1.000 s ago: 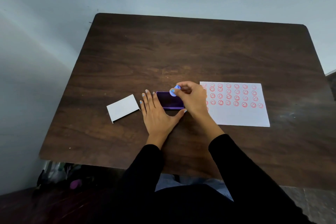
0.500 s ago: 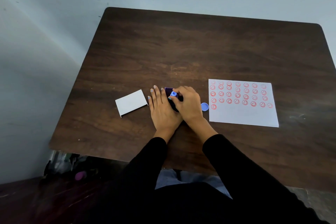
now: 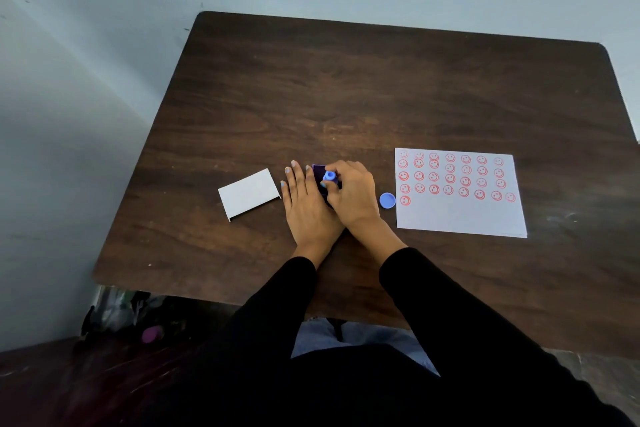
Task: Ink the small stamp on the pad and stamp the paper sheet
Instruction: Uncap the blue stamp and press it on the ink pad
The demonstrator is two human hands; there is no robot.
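Observation:
My right hand (image 3: 353, 196) pinches a small light-blue stamp (image 3: 330, 177) and holds it down on the purple ink pad (image 3: 319, 173), which is mostly hidden under both hands. My left hand (image 3: 306, 199) lies flat on the table, fingers spread, against the pad's left side. The white paper sheet (image 3: 457, 215) lies to the right, with several rows of red smiley prints on its upper part. A round blue cap (image 3: 387, 200) rests on the table between my right hand and the sheet.
A white lid (image 3: 248, 193) lies on the dark wooden table (image 3: 346, 97) left of my left hand. A pale wall rises behind the table. A bag and clutter sit on the floor at the lower left (image 3: 131, 319).
My right hand has brought the stamp down from above the pad onto it. The blue cap, hidden a second ago, now lies beside the sheet. The camera has shifted.

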